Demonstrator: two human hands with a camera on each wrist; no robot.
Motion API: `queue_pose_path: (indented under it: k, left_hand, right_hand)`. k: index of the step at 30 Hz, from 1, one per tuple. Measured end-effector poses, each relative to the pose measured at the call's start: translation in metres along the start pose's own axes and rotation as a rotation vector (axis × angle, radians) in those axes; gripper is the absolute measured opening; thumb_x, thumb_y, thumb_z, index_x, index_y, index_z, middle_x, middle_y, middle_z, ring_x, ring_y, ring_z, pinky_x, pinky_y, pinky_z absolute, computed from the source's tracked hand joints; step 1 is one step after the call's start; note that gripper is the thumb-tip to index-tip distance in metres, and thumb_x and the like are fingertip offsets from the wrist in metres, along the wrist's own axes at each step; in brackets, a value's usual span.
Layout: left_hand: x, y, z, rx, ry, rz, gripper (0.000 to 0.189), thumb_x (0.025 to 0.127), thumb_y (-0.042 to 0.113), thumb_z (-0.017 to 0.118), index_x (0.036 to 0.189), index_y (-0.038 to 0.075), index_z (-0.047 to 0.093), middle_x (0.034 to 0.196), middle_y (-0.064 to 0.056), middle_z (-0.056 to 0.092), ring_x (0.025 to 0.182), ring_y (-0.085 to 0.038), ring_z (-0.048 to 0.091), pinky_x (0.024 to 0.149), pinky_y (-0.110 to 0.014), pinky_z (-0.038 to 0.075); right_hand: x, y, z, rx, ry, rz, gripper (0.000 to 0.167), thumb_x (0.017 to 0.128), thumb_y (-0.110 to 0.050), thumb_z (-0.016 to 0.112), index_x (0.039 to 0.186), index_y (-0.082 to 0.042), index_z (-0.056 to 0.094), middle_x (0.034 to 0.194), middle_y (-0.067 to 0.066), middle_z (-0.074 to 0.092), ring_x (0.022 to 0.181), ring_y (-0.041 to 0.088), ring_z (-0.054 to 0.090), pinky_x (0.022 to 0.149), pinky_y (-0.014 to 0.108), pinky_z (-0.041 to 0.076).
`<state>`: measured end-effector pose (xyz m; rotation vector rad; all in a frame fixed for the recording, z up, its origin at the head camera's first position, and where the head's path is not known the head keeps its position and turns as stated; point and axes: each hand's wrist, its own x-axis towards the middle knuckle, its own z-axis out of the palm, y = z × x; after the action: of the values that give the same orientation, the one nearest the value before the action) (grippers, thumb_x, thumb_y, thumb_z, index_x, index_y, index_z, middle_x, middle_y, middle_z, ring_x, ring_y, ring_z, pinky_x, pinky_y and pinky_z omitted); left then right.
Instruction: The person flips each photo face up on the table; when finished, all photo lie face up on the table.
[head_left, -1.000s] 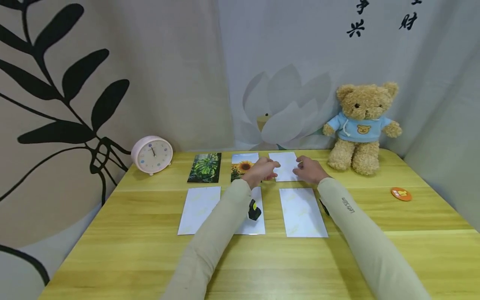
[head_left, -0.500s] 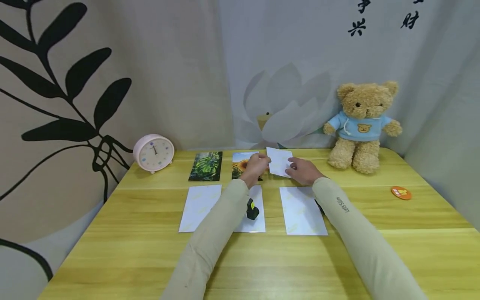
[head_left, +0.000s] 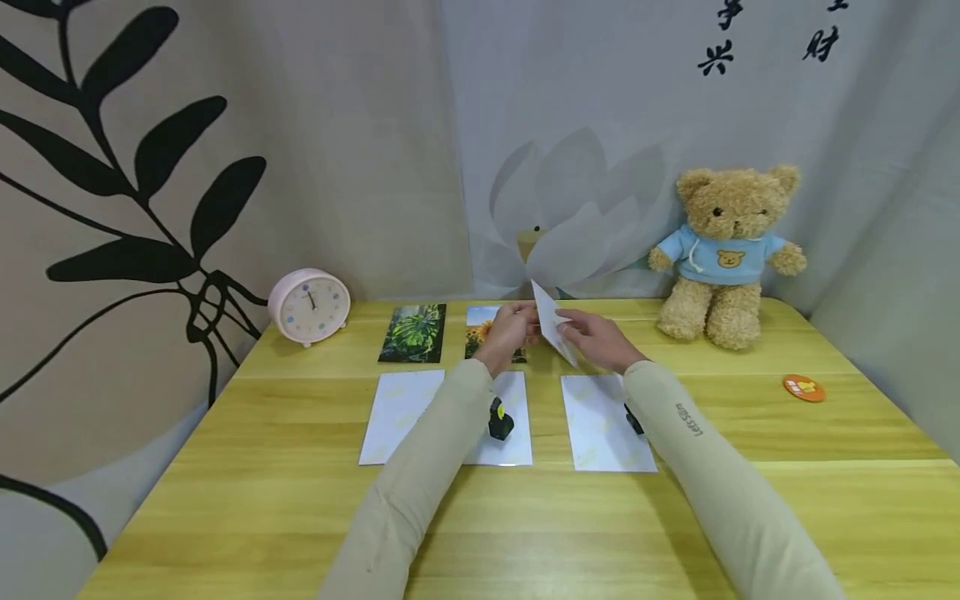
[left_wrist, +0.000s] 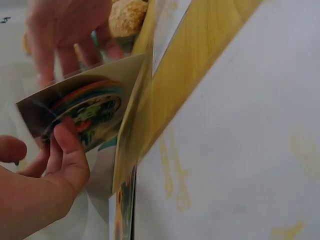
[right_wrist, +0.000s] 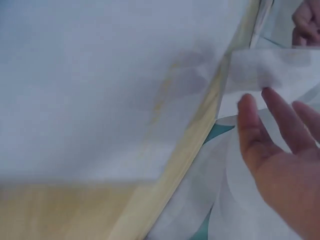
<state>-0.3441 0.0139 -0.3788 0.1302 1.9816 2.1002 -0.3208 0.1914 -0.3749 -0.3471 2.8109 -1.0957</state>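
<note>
A photo card [head_left: 551, 321] stands tilted on edge above the far side of the table, white back toward the right. Its picture, a round dish with green and red bits, shows in the left wrist view. My left hand [head_left: 506, 337] pinches the card near its left edge, one digit on the picture side. My right hand [head_left: 597, 339] has its fingers extended against the white back, also seen in the right wrist view. Behind my left hand lies a sunflower card [head_left: 477, 332], partly hidden. A green leaf card [head_left: 412, 333] lies farther left.
Three white face-down cards lie in the nearer row: left [head_left: 397, 408], middle [head_left: 517, 433] and right [head_left: 607, 425]. A pink clock [head_left: 309, 307] stands at back left, a teddy bear [head_left: 726, 258] at back right. An orange disc [head_left: 804, 387] lies on the right.
The white-backed card lay flat at the far right, then its left side lifted between the hands. Now it stands nearly on edge, and my hands are closer together.
</note>
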Motion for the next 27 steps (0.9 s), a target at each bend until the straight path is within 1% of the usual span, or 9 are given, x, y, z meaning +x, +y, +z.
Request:
queue_pose_path:
  k: [3,7,12,15,18,21,22,24,27]
  left_hand:
    - [-0.002,0.000,0.003,0.010,-0.034,0.008,0.042,0.109,0.021,0.040,0.147,0.003,0.046,0.135,-0.020,0.062,0.115,-0.029,0.065,0.109,-0.050,0.047]
    - [-0.006,0.001,0.008,0.032,-0.053,0.018,0.043,0.109,0.024,0.043,0.148,0.006,0.046,0.140,-0.018,0.058,0.127,-0.033,0.060,0.111,-0.051,0.045]
    - [-0.008,0.001,0.012,0.065,-0.057,0.001,0.040,0.107,0.028,0.047,0.144,0.012,0.050,0.139,-0.012,0.058,0.125,-0.028,0.060,0.109,-0.050,0.045]
    - [-0.008,0.001,0.013,0.080,-0.067,-0.003,0.041,0.107,0.033,0.049,0.143,0.015,0.051,0.136,-0.009,0.059,0.113,-0.023,0.061,0.106,-0.049,0.046]
    - [-0.007,0.001,0.012,0.107,-0.083,-0.015,0.042,0.105,0.039,0.050,0.143,0.020,0.051,0.136,-0.007,0.058,0.107,-0.024,0.060,0.104,-0.051,0.047]
    - [-0.007,0.003,0.012,0.117,-0.099,-0.045,0.046,0.103,0.045,0.053,0.144,0.024,0.049,0.142,-0.008,0.055,0.121,-0.030,0.060,0.107,-0.054,0.046]
    - [-0.008,0.003,0.012,0.121,-0.103,-0.055,0.047,0.103,0.046,0.053,0.145,0.026,0.048,0.145,-0.008,0.053,0.128,-0.033,0.057,0.109,-0.056,0.045]
    - [-0.009,0.003,0.012,0.116,-0.107,-0.073,0.051,0.101,0.048,0.055,0.147,0.027,0.045,0.148,-0.010,0.052,0.135,-0.037,0.053,0.109,-0.057,0.045]
    - [-0.009,0.002,0.011,0.103,-0.097,-0.094,0.058,0.099,0.050,0.057,0.151,0.029,0.040,0.152,-0.012,0.048,0.133,-0.039,0.055,0.107,-0.055,0.048]
  right_hand:
    - [-0.001,-0.005,0.002,0.043,0.057,-0.014,0.046,0.107,-0.030,0.048,0.152,-0.018,0.046,0.142,0.018,0.059,0.129,0.035,0.058,0.105,0.052,0.049]
    - [-0.002,-0.012,0.002,0.116,0.118,-0.039,0.043,0.106,-0.025,0.051,0.148,-0.018,0.051,0.136,0.018,0.063,0.121,0.035,0.062,0.096,0.050,0.055]
    - [-0.002,-0.014,0.001,0.258,0.135,-0.054,0.048,0.105,-0.018,0.051,0.153,-0.016,0.044,0.137,0.021,0.060,0.119,0.038,0.064,0.093,0.052,0.057]
    - [-0.002,-0.015,0.000,0.309,0.153,-0.064,0.053,0.103,-0.014,0.052,0.155,-0.019,0.039,0.140,0.021,0.058,0.119,0.038,0.064,0.094,0.054,0.056]
    - [-0.003,-0.016,-0.003,0.329,0.164,-0.088,0.055,0.103,-0.010,0.050,0.156,-0.018,0.037,0.142,0.023,0.057,0.121,0.040,0.063,0.095,0.055,0.055]
    - [-0.005,-0.016,-0.005,0.337,0.167,-0.105,0.054,0.104,-0.008,0.049,0.156,-0.018,0.038,0.141,0.023,0.057,0.120,0.040,0.063,0.095,0.056,0.055]
    - [-0.006,-0.016,-0.005,0.333,0.169,-0.112,0.053,0.104,-0.008,0.048,0.156,-0.016,0.038,0.141,0.024,0.057,0.120,0.041,0.063,0.094,0.056,0.055]
    - [-0.007,-0.016,-0.005,0.321,0.178,-0.117,0.052,0.103,-0.007,0.048,0.154,-0.015,0.040,0.140,0.023,0.058,0.118,0.040,0.064,0.094,0.056,0.055]
    - [-0.007,-0.015,-0.005,0.308,0.195,-0.114,0.050,0.103,-0.004,0.045,0.152,-0.013,0.044,0.138,0.022,0.061,0.117,0.040,0.064,0.094,0.056,0.055]
